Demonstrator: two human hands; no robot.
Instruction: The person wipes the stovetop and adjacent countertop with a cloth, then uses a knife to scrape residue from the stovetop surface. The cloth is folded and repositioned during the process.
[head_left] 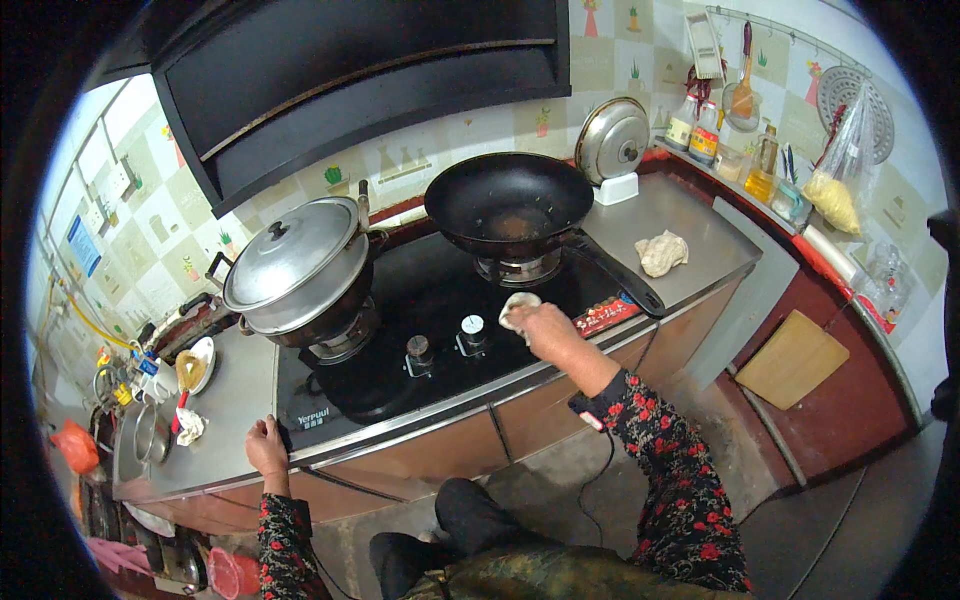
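Observation:
My right hand (552,334) is closed around a whitish cloth (517,306) and presses it on the black glass gas stove (420,295), near its front right. Close by, to the right of the cloth, a red printed strip lies along the stove's front. Above the cloth, a black wok (510,205) sits on the right burner, its handle (620,275) pointing toward the front right. On the left burner stands a pot with a domed metal lid (295,250). My left hand (267,447), its fingers curled in, rests at the counter's front edge by the stove's left corner; nothing shows in it.
Two knobs (472,325) stick up from the stove. A crumpled cloth (661,254) lies on the right counter; a lid (612,140) leans at the wall. Left counter: a dish (202,362), a red-handled brush and a metal bowl (152,432). A cutting board (793,358) stands right.

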